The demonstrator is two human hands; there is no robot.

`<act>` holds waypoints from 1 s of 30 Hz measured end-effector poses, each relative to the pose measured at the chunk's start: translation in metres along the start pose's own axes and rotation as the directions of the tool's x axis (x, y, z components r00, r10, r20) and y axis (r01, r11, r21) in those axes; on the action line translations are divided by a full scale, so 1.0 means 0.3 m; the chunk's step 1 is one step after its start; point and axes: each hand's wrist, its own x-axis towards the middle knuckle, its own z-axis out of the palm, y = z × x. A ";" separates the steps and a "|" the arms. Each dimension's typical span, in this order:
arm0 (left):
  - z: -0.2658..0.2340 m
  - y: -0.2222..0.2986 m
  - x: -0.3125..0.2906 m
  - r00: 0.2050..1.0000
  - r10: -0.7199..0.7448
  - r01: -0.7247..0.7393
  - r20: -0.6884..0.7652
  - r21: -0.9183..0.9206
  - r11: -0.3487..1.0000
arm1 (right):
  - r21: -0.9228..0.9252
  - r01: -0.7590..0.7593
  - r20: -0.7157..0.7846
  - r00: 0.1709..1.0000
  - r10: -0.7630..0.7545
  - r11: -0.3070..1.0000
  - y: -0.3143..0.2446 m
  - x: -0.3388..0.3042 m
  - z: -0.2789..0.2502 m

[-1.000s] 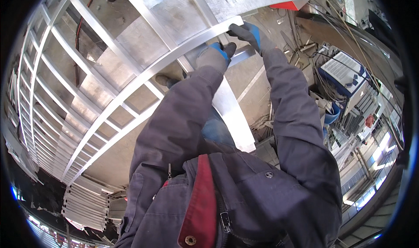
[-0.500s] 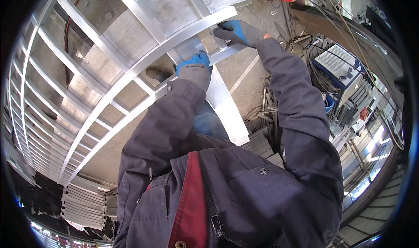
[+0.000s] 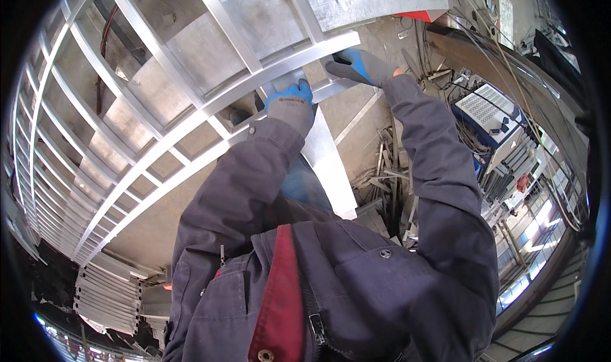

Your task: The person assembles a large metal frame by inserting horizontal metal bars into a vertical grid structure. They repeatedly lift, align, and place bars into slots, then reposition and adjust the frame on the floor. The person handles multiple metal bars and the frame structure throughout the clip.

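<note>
A long silvery metal frame with rails and crossbars, like a ladder, curves across the left and top of the head view. Both my hands wear grey and blue gloves. My left hand is closed over its near rail, beside a flat metal strip that slants down past my leg. Just to the right, my right hand holds the frame near its right end, fingers bent around the edge. The undersides of both grips are hidden.
Metal offcuts lie heaped on the floor to the right. Beyond them stands a blue and white machine box among loose cables. A wide metal sheet lies at the top, and stacked slats sit at lower left.
The frame and both hands appear slightly farther right and lower in the picture, as the whole view has shifted. Both hands keep about the same places on the frame.
</note>
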 end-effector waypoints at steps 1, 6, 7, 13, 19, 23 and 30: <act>0.001 0.000 0.000 1.000 0.004 -0.004 0.008 -0.016 1.000 | 0.047 -0.023 -0.001 1.000 0.024 0.999 0.005 -0.004 0.002; 0.015 -0.005 0.049 0.993 -0.082 0.053 -0.083 -0.308 0.950 | 0.207 0.114 -0.067 0.992 -0.103 0.972 0.073 0.001 0.012; 0.009 -0.004 0.082 0.997 -0.073 0.054 -0.025 -0.461 0.886 | 0.210 -0.020 -0.054 0.998 0.032 0.977 0.092 -0.006 0.007; -0.058 0.038 0.129 0.997 -0.039 0.057 0.060 -0.338 0.939 | 0.279 0.049 -0.138 0.990 -0.011 0.959 0.070 -0.041 -0.003; -0.075 0.069 0.104 0.984 0.009 -0.032 -0.175 -0.127 0.991 | 0.136 -0.028 -0.228 0.972 0.059 0.990 -0.024 -0.054 0.030; -0.109 0.068 0.105 0.988 0.019 -0.040 -0.153 -0.138 0.990 | 0.032 -0.038 -0.244 0.969 0.045 0.999 -0.027 -0.061 0.028; -0.232 0.040 0.090 0.908 0.159 -0.149 -0.387 0.057 0.987 | -0.269 -0.055 -0.345 0.938 -0.043 0.961 -0.046 -0.048 0.072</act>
